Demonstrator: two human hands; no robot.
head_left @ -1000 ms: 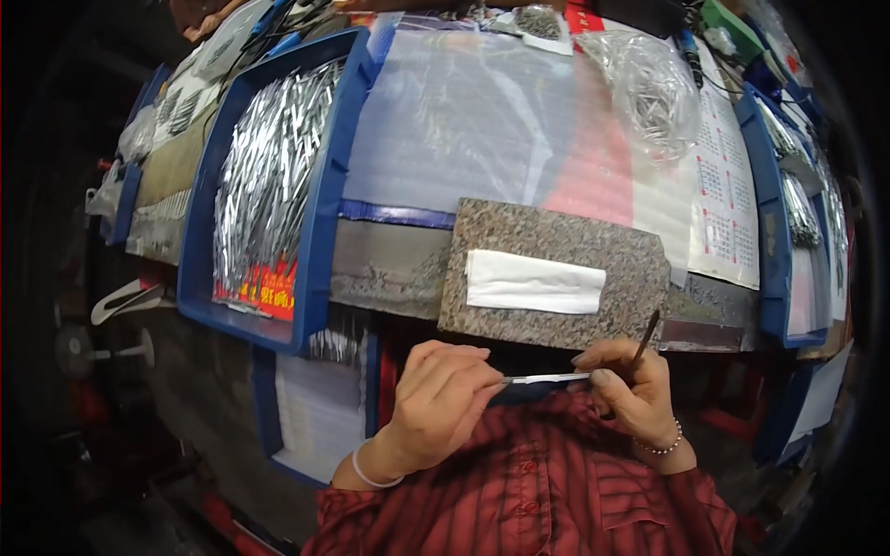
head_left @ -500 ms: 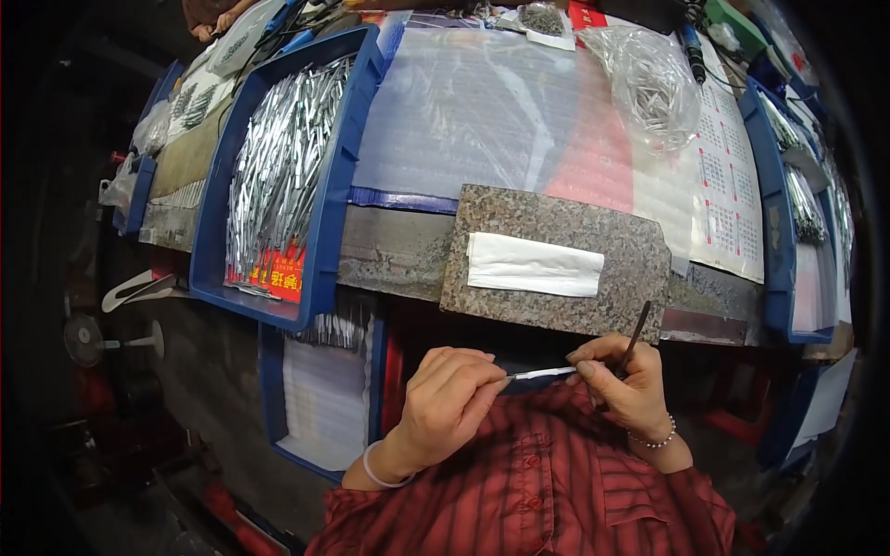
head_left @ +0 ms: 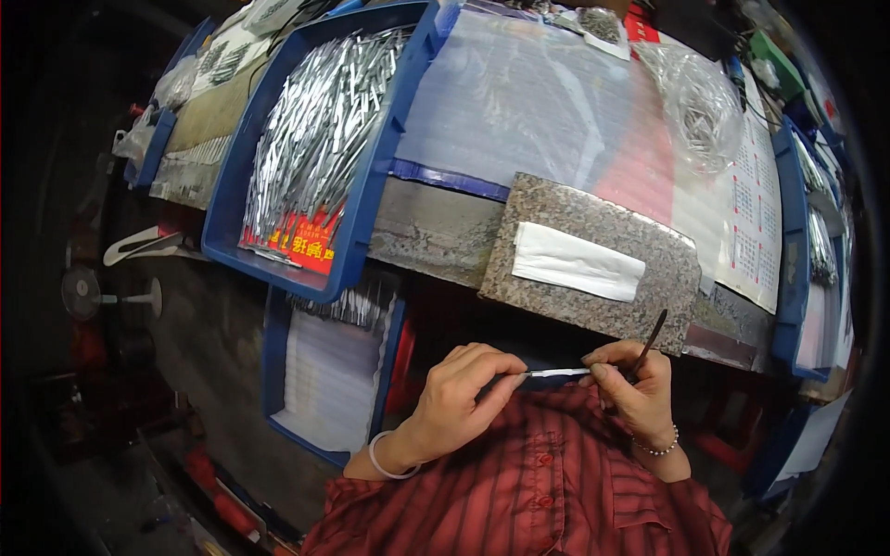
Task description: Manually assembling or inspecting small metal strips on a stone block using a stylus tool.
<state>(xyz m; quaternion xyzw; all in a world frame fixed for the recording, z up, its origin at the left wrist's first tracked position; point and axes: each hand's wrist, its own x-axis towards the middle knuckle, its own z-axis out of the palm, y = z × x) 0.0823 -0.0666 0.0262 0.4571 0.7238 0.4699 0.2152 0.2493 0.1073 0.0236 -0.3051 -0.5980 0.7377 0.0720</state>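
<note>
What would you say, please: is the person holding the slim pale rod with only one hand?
No, the left hand pinches the slim pale rod toward one end and the right hand toward the other.

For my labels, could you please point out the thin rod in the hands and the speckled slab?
Thin rod (head_left: 560, 372): head view, middle of its shaft.
Speckled slab (head_left: 667, 279): head view, bare right end.
</note>
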